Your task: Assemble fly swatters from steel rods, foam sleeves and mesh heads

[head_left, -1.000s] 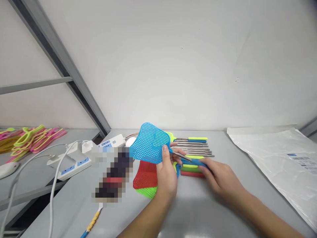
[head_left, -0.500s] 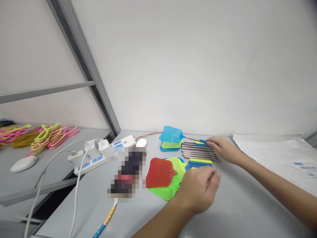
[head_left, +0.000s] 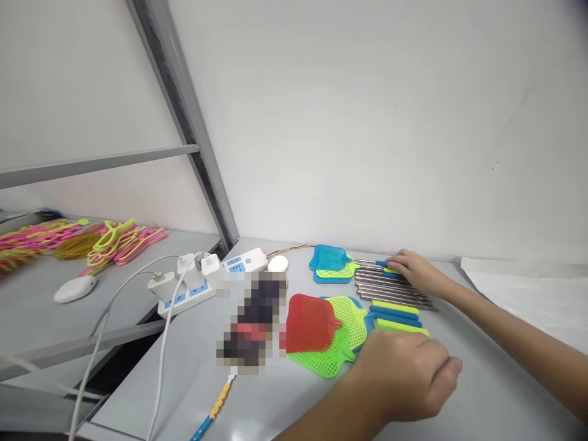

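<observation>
Fingers of my right hand point(head_left: 418, 272) are closed round the blue handle end of a blue fly swatter point(head_left: 331, 256). That swatter lies on top of a yellow-green fly swatter point(head_left: 337, 273) and another blue one. My left hand point(head_left: 408, 375) is closed in a fist in front of the loose handles; its inside is hidden. Just below my right hand lies a row of metal rods point(head_left: 390, 288). Yellow and blue handle grips point(head_left: 395, 315) lie between the rods and my left hand. Left of that hand, a red swatter head point(head_left: 310, 323) overlaps a green swatter head point(head_left: 328, 362) and yellow and blue ones.
A pixelated object point(head_left: 257, 318) with a cable lies left of the swatter heads. Power strips point(head_left: 188, 300) with white plugs stand at the table's left side. Past a metal frame point(head_left: 195, 128), pink and yellow cords point(head_left: 126, 245) lie. A white plastic bag point(head_left: 519, 282) lies at right.
The view has turned left, so things appear shifted right. The blue swatter has come down onto the others, with my right hand still on its handle. My left fist has drawn nearer.
</observation>
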Motion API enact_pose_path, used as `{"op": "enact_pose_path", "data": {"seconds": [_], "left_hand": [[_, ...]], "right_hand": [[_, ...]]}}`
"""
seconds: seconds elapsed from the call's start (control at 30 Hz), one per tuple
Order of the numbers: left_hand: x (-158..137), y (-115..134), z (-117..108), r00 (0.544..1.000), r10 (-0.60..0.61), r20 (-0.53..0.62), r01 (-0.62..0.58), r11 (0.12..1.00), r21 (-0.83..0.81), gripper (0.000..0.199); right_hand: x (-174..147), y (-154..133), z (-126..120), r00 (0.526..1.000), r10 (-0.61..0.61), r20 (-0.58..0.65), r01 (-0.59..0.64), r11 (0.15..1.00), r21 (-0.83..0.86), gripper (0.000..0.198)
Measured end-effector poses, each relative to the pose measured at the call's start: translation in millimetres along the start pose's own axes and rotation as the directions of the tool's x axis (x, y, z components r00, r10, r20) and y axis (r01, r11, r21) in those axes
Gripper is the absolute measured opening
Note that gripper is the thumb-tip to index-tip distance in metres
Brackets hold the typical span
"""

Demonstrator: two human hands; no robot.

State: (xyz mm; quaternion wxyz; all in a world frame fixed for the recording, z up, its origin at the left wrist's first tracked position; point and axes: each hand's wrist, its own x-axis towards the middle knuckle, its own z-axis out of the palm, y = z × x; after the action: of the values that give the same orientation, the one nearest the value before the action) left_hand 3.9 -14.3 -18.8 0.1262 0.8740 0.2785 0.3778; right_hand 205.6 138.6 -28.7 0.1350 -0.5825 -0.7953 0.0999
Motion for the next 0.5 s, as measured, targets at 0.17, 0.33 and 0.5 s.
{"op": "enact_pose_path", "data": {"seconds": [0.17, 0.33, 0.5], "left_hand": [[-1.5, -1.9, 12.3, 0.988, 0.136, -0.074, -0.13, 0.988, 0.087, 0.032], [-0.6, -5.0, 17.0, 0.965, 0.212, -0.153, -0.19, 0.971, 0.148, 0.032], [-0.4, -1.9, 14.7, 0.955, 0.252, -0.157, -0.229, 0.962, 0.15, 0.03]], "right_hand": [[-4.5, 1.2, -8.7, 0.997, -0.021, 0.069, 0.023, 0.999, -0.024, 0.046], [-1.7, 1.1, -13.3, 0.989, -0.08, 0.128, 0.082, 0.997, -0.014, 0.046], [2.4, 1.7, -13.6, 0.983, -0.112, 0.144, 0.114, 0.993, -0.011, 0.048]]}}
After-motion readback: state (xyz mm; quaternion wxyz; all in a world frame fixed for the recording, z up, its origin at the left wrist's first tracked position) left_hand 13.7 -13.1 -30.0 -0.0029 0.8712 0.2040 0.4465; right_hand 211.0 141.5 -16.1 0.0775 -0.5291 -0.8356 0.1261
